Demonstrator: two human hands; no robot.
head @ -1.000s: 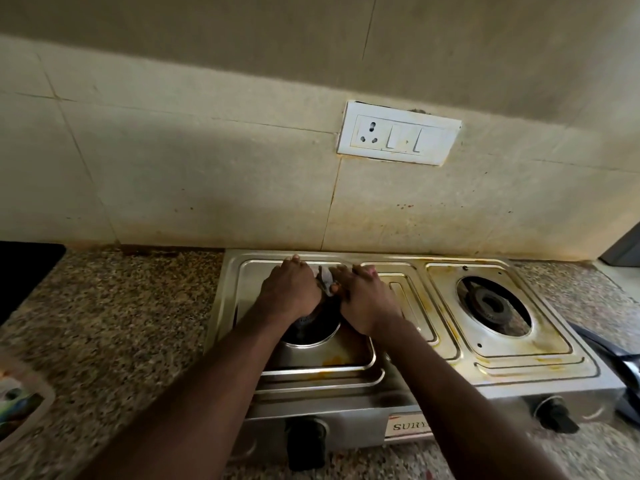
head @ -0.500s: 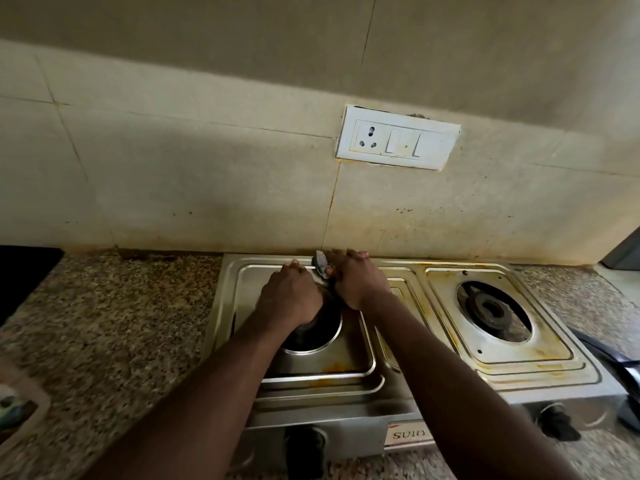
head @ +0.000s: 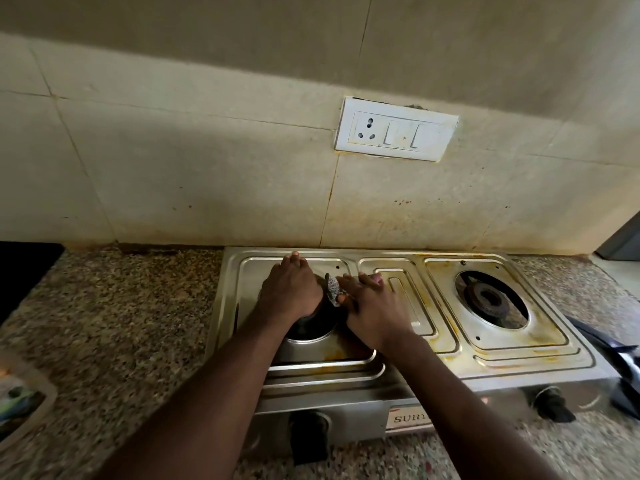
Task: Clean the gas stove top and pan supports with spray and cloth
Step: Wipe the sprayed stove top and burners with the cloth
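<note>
A steel two-burner gas stove [head: 398,372] with yellow-brown stains sits on the counter against the wall. My left hand [head: 291,292] lies over the dark left burner [head: 313,323], fingers reaching toward the back, and hides most of it. Just to its right, my right hand [head: 372,311] pinches a small grey cloth [head: 333,289] against the burner's right side. No pan supports are on the stove, and no spray bottle is in sight.
The right burner [head: 491,299] is uncovered. Two black knobs [head: 308,441] [head: 554,408] stick out of the stove front. A dark object [head: 616,358] lies right of the stove, a container [head: 20,403] at the left edge of the granite counter [head: 121,323], and a socket plate [head: 394,133] on the wall.
My right hand has drawn the cloth from the back of the left burner round to its right side. My left hand has stayed on the burner.
</note>
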